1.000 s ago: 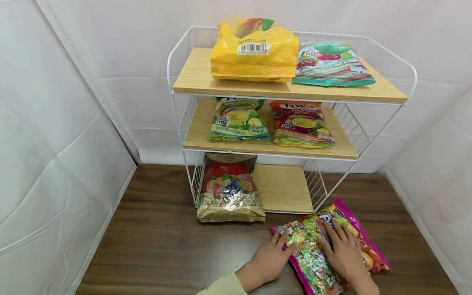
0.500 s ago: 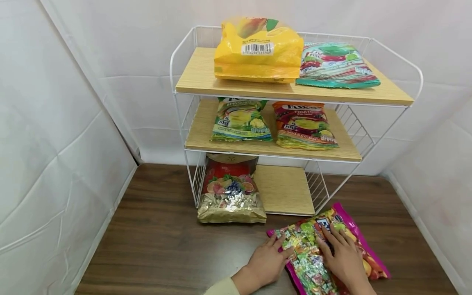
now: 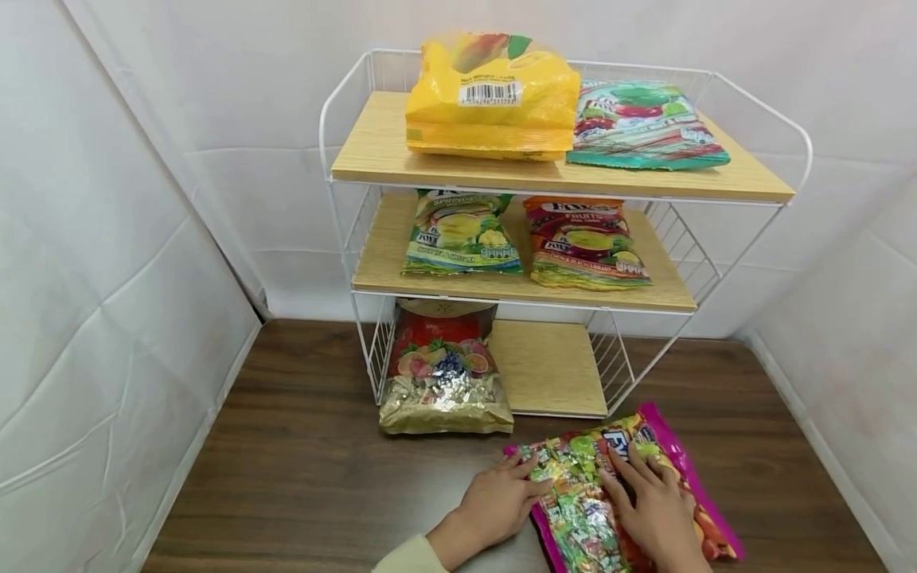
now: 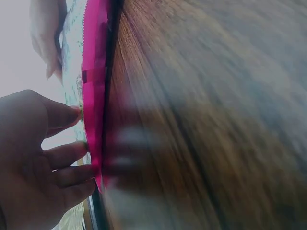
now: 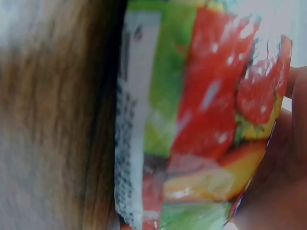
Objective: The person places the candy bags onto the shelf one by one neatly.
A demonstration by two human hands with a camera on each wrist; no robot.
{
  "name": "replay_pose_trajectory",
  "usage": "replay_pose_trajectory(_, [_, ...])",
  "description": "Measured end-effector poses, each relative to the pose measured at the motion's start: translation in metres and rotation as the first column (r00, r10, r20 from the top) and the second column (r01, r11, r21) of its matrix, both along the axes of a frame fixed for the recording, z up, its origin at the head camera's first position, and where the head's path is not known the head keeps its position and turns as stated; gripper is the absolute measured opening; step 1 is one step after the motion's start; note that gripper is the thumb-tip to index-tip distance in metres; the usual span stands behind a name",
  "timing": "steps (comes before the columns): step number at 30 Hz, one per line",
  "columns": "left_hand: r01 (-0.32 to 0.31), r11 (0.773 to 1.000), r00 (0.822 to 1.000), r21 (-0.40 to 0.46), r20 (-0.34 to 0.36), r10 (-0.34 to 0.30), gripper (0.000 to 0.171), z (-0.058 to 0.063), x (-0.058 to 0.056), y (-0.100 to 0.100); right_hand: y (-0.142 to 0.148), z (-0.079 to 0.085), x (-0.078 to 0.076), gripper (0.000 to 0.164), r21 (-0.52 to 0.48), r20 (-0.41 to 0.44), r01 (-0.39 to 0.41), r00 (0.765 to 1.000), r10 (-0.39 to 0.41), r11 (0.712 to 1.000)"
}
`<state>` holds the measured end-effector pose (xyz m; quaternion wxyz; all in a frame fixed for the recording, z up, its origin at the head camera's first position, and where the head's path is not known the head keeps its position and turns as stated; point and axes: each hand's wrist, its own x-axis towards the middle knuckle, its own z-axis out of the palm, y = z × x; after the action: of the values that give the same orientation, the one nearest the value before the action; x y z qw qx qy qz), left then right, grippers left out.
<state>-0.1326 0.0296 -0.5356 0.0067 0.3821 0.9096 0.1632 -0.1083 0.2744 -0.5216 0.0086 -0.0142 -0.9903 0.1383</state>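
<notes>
A large candy bag with pink edges and fruit pictures lies slanted on the brown table, in front of the shelf's right part. My left hand rests at its left corner, fingers extended onto the pink edge. In the left wrist view the fingertips of my left hand touch the pink seam. Across the printed face of the bag, my right hand lies with spread fingers. The right wrist view shows the bag's printed side up close, with part of my right hand behind it.
A white wire rack with wooden shelves stands behind. On top are a yellow bag and a teal bag. Mid-shelf holds a green bag and a dark red bag. A gold-red bag overhangs the bottom shelf's front.
The candy bag has slid a little to the left and toward me, with both hands staying on it. The bags on the rack keep their places.
</notes>
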Motion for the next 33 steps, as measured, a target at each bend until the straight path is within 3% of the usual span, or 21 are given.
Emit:
replay_pose_trajectory(11, [-0.006, 1.000, 0.999, 0.011, 0.039, 0.005, 0.033, 0.005, 0.008, -0.017, -0.020, -0.002, 0.008, 0.053, -0.009, -0.038, 0.015, 0.999, -0.015, 1.000])
replay_pose_trajectory(24, [-0.049, 0.998, 0.987, 0.044, 0.153, 0.042, 0.030, 0.006, 0.007, -0.036, -0.041, 0.000, 0.014, 0.052, 0.025, -0.044, 0.022, 0.999, -0.021, 0.999])
replay_pose_trajectory(33, [-0.076, 0.995, 0.983, 0.072, 0.175, 0.062, 0.029, 0.006, 0.005, -0.051, -0.057, 0.001, 0.015, 0.053, 0.042, -0.034, 0.006, 0.999, -0.005, 0.999])
